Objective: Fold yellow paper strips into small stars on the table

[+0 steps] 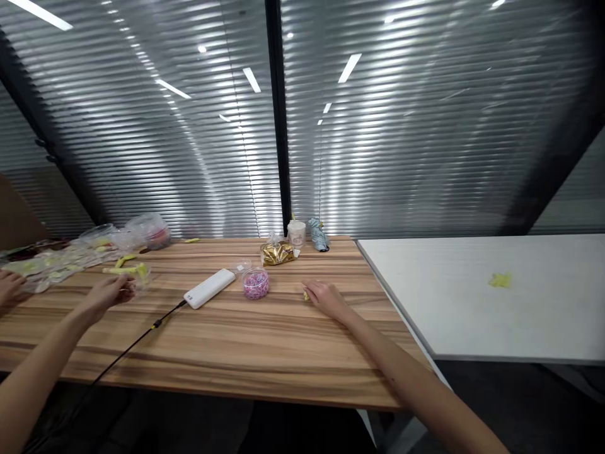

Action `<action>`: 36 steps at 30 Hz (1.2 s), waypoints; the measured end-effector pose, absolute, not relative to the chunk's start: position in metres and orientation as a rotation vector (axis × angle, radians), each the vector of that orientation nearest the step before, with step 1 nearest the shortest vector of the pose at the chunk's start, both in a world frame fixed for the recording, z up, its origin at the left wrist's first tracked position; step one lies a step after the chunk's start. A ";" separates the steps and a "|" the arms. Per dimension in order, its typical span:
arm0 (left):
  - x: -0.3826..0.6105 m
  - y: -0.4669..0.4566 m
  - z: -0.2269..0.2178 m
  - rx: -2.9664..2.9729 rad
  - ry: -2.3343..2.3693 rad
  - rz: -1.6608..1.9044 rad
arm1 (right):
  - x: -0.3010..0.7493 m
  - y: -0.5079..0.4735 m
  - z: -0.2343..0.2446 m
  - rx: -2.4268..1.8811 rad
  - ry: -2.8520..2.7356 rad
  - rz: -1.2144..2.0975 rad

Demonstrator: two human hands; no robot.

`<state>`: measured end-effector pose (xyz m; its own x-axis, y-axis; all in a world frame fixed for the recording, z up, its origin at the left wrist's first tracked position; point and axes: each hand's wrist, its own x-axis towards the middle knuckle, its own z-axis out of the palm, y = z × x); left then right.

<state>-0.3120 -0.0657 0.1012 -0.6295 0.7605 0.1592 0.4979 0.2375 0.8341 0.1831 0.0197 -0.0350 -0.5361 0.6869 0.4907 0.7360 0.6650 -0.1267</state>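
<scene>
My left hand (108, 296) is over the left part of the wooden table, fingers curled in at the near edge of a small clear plastic container (145, 281). Yellow pieces (125, 270) show in and beside that container. On the right, my right hand (326, 299) rests low on the tabletop with its fingers together. A small yellow piece (306, 296) pokes out from under the fingertips; most of it is hidden. Between my hands stands a round clear tub (256, 284) of pink and purple bits, with a clear lid (241, 267) behind it.
A white power bank (209, 288) with a black cable (137, 341) lies mid-table. Behind are a gold packet (277, 253), a paper cup (297, 233) and a blue wrapped item (318, 235). Another person's hand (8, 287) is far left, near plastic bags (146, 231). A white table (543, 315) adjoins.
</scene>
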 end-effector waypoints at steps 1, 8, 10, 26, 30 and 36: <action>-0.317 -0.063 0.104 1.002 2.182 1.314 | 0.183 0.020 -0.035 -1.100 -2.370 -0.123; -0.275 -0.061 0.081 1.123 2.082 1.258 | 0.183 0.017 -0.030 -1.104 -2.356 -0.076; -0.242 -0.062 0.072 1.387 2.138 1.307 | 0.183 0.016 -0.029 -1.123 -2.358 -0.055; 0.067 -0.012 -0.015 2.681 1.649 0.651 | 0.230 0.055 -0.036 -1.285 -1.697 0.119; 0.081 0.017 -0.035 2.595 1.749 0.678 | 0.255 0.069 -0.042 -1.430 -1.527 0.079; 0.070 0.026 -0.041 2.402 1.457 0.921 | 0.253 0.072 -0.042 -1.505 -1.576 0.070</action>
